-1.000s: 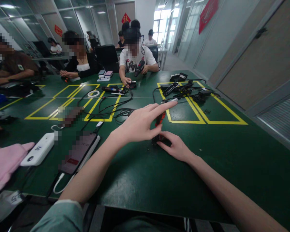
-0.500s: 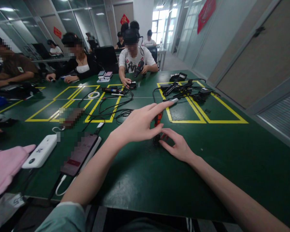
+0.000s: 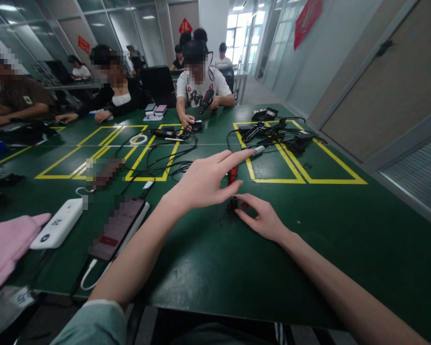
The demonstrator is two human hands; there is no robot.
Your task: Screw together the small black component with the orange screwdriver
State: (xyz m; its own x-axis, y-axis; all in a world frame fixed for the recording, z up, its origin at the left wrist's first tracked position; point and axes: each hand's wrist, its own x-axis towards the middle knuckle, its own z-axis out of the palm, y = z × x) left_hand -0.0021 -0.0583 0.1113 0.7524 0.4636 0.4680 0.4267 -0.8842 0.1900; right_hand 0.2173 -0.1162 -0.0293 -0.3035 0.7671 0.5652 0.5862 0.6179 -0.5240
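My left hand reaches over the green table, index finger stretched out, thumb and other fingers closed around a red-handled tool that stands nearly upright. Its tip rests on a small black part on the table. My right hand lies just right of that part, thumb and fingertips pinched against it. Most of the tool's handle is hidden behind my left fingers.
A phone, a white power bank and a pink cloth lie at the left. Black cables cross yellow taped boxes. Black tools sit at the back right. Other people work across the table.
My left hand rose slightly and brought the red tool more upright. My right fingers spread briefly, then closed back on the black part. A person at the back left stretched an arm out.
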